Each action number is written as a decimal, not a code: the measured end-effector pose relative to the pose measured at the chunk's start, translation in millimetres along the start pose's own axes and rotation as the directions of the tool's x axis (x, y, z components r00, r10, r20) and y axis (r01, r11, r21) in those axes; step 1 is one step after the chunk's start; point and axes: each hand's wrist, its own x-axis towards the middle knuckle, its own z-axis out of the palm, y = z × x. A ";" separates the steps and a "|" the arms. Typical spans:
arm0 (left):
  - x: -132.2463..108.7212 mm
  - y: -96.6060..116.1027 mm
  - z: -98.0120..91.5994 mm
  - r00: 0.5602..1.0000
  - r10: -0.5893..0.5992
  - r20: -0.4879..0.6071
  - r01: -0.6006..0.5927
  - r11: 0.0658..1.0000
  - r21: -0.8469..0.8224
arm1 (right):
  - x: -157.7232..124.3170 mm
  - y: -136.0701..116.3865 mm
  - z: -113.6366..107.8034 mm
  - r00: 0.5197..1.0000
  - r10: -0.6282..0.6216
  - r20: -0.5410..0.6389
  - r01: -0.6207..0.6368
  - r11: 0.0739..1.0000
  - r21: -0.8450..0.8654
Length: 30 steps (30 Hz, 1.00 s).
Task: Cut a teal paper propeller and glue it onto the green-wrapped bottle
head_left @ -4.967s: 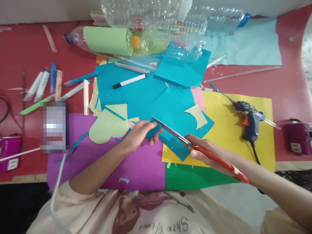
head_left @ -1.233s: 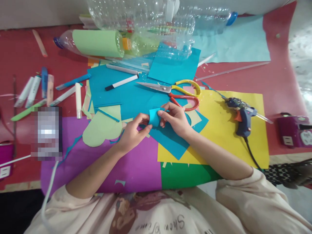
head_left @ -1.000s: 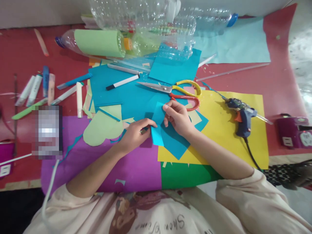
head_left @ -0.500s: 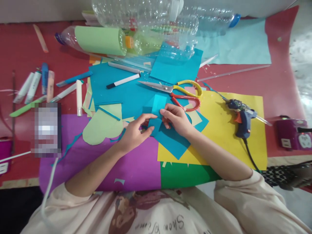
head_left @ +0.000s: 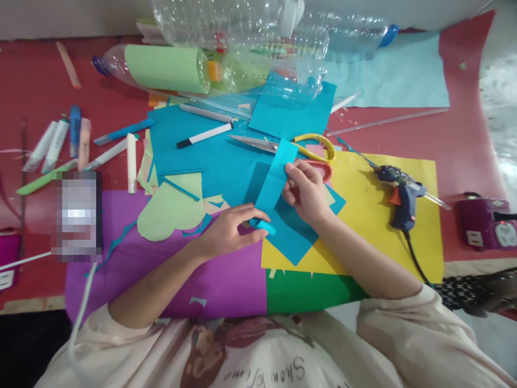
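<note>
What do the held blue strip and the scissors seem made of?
The blue strip looks like matte paper or thin card, curling at the left hand. The scissors have smooth blades, apparently metal by their gray sheen; the glossy handles are probably plastic.

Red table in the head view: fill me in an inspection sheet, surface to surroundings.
Surface: red table, partly covered by purple sheet, yellow sheet and green sheet.
Things in hand: blue paper strip, near end curled.
Clutter: scissors, partly hidden behind the strip; markers; paper scraps; clear bottles.
Hands: left hand at the curl; right hand pinches farther up.
Cables: white cable, left; black cable from glue gun, right.
Surroundings: dark patterned fabric, right.
</note>
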 end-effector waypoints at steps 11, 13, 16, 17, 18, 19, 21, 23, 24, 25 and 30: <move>-1.8 1.7 -1.7 0.992 0.104 0.075 -0.104 0.995 -0.006 | 3.3 -1.5 -7.1 0.990 -0.080 -0.115 0.071 0.994 -0.080; -1.0 0.7 -0.2 0.995 0.103 0.017 -0.102 0.995 -0.018 | -0.5 -1.3 -4.6 0.997 -0.066 -0.044 0.061 0.993 -0.102; 0.5 -3.6 2.8 0.992 0.082 -0.098 -0.086 0.996 -0.036 | -9.1 -1.0 1.5 0.992 -0.014 0.129 0.037 0.983 -0.179; 1.0 -4.9 3.8 0.989 0.059 -0.137 -0.066 0.997 -0.044 | -11.9 -0.8 3.6 0.983 0.011 0.182 0.028 0.978 -0.206; 1.4 -6.0 4.5 0.985 0.031 -0.169 -0.042 0.997 -0.060 | -14.0 -0.6 5.4 0.974 0.029 0.224 0.023 0.973 -0.230; 1.8 -6.5 5.0 0.980 -0.002 -0.198 -0.015 0.997 -0.081 | -15.2 -0.6 6.3 0.966 0.037 0.255 0.029 0.968 -0.249; 2.3 -6.1 5.2 0.971 -0.066 -0.229 0.036 0.991 -0.130 | -13.6 -2.2 4.3 0.957 0.001 0.289 0.081 0.959 -0.272; 2.7 -4.2 4.5 0.964 -0.113 -0.243 0.072 0.983 -0.170 | -6.7 -7.6 -4.9 0.955 -0.113 0.273 0.202 0.925 -0.321; 2.8 -3.3 4.1 0.961 -0.128 -0.247 0.083 0.979 -0.184 | -1.9 -11.9 -12.0 0.948 -0.195 0.250 0.281 0.882 -0.378; 3.0 -2.5 3.8 0.958 -0.138 -0.253 0.090 0.977 -0.192 | 3.3 -17.1 -20.2 0.932 -0.283 0.228 0.360 0.803 -0.474; 4.3 -4.8 5.1 0.949 -0.114 -0.295 0.061 0.981 -0.184 | 19.7 -44.7 -52.7 0.906 -0.228 0.357 0.397 0.161 -0.904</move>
